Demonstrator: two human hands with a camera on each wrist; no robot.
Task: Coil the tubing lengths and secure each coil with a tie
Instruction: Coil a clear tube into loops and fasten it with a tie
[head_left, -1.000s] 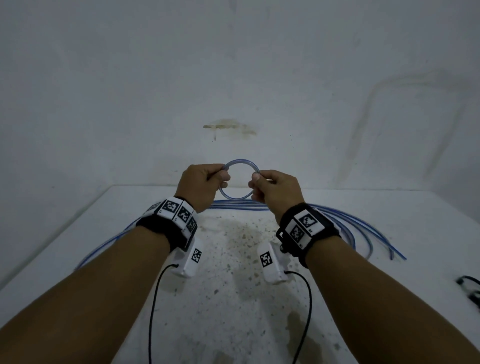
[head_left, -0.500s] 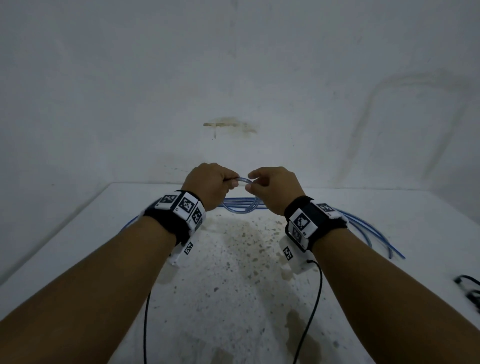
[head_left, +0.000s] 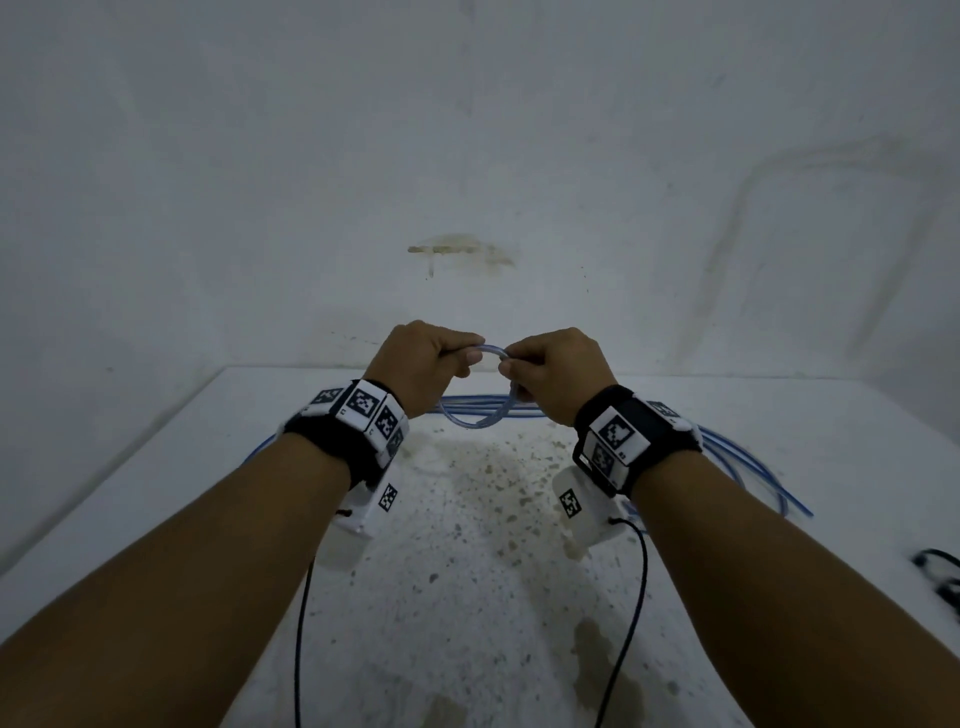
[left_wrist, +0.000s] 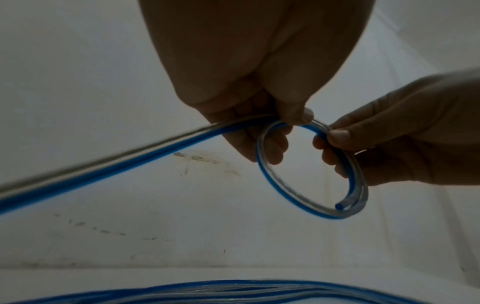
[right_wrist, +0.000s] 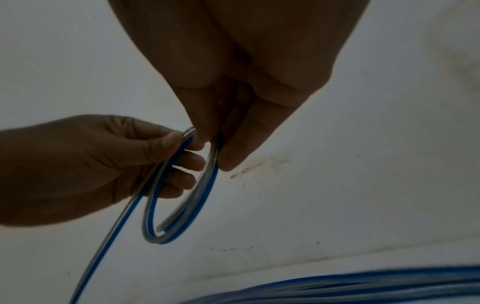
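Two hands, one small loop of tubing held above the worktop (head_left: 467, 597).

I see my left hand (head_left: 421, 364) pinching the loop (left_wrist: 309, 170) at 11 o'clock and my right hand (head_left: 556, 371) pinching at 2, probably to stop it springing open; spare tubing (head_left: 737, 457) lies beneath.

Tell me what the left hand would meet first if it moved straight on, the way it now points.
Probably the wall; the left hand points forward over the table's far edge, though depth is unclear.

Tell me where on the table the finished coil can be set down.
Best free patch: the speckled table between the forearms, nearer than the loose tubing. The near left side also looks bare. Crowded: the far edge and right, where tubing sprawls; a black item sits far right.
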